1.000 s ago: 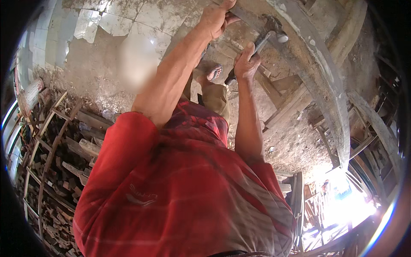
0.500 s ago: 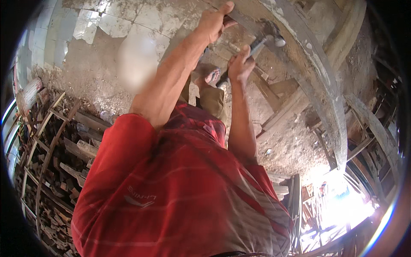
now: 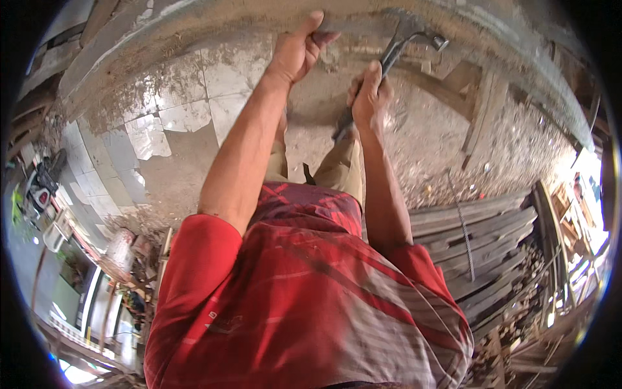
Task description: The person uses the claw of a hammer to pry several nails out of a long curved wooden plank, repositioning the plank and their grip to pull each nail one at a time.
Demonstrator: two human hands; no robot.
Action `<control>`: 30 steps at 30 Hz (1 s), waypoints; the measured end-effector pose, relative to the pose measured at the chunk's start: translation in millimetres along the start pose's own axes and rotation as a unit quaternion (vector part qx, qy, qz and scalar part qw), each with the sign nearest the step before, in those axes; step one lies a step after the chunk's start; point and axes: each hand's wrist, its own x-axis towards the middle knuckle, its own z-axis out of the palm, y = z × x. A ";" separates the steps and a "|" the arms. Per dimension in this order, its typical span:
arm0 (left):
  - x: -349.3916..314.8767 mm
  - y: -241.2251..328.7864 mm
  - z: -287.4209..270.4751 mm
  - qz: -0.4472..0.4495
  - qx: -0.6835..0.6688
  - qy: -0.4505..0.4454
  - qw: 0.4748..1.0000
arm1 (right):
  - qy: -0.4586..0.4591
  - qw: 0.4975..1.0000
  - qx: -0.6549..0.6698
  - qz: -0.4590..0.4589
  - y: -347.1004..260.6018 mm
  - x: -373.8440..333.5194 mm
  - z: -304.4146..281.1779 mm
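My right hand [image 3: 372,100] is closed round the dark handle of a claw hammer [image 3: 391,57]. The hammer's head is up by a long curved wooden beam [image 3: 214,18]; whether it touches the wood I cannot tell. Left of the hammer, my left hand [image 3: 298,48] has its fingers curled and its thumb pointing up, close to the beam's lower side. From its fingers a flat grey strip [image 3: 356,26] seems to run along the beam toward the hammer head. What the strip is made of is unclear.
Below the beam are broken white tiles [image 3: 188,117] and a bare dirt floor [image 3: 311,146]. Wooden supports [image 3: 483,110] stand under the beam at right. Stacked planks [image 3: 486,227] lie on my right, and a motorcycle [image 3: 44,185] shows far left.
My view has turned, so the beam now spans the top of the picture. The hammer head sits slightly higher and farther right. Both hands keep their closed grips.
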 end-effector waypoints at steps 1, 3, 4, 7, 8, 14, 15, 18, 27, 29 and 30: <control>-4.2 0.2 -2.4 -0.013 0.014 -0.008 1.000 | 0.011 1.000 0.023 -0.009 10.7 1.0 8.0; -2.7 3.1 -5.9 -0.028 0.018 -0.028 0.999 | 0.038 0.997 0.064 -0.028 13.6 1.8 24.5; -1.7 3.8 -6.8 -0.036 0.008 -0.039 0.999 | 0.047 0.996 0.067 -0.026 14.3 -2.0 27.7; -6.7 4.4 0.2 -0.030 -0.028 -0.045 0.998 | 0.062 0.994 0.069 -0.064 6.8 -14.4 32.8; -6.9 4.0 -0.9 -0.031 -0.040 -0.047 0.998 | 0.073 0.990 0.072 -0.099 8.5 -19.0 34.9; -6.2 12.7 -3.8 -0.098 0.009 -0.004 0.995 | 0.109 0.989 -0.043 -0.092 51.5 5.8 35.9; -8.9 12.1 -2.6 -0.094 0.013 0.005 0.995 | 0.105 0.990 -0.039 -0.091 46.9 3.0 30.9; -3.3 11.5 3.5 -0.075 -0.032 -0.002 0.997 | 0.105 0.989 -0.067 -0.079 10.6 -17.3 24.0; -3.2 9.6 -7.9 -0.101 -0.028 -0.034 0.994 | 0.091 0.987 0.039 -0.129 35.4 0.1 32.0; -11.3 8.8 1.9 -0.092 -0.026 -0.019 0.995 | 0.130 0.975 -0.167 -0.073 25.3 -2.6 31.5; -15.0 7.9 2.0 -0.080 -0.029 -0.005 0.996 | 0.117 0.979 -0.151 -0.071 17.3 -4.3 30.8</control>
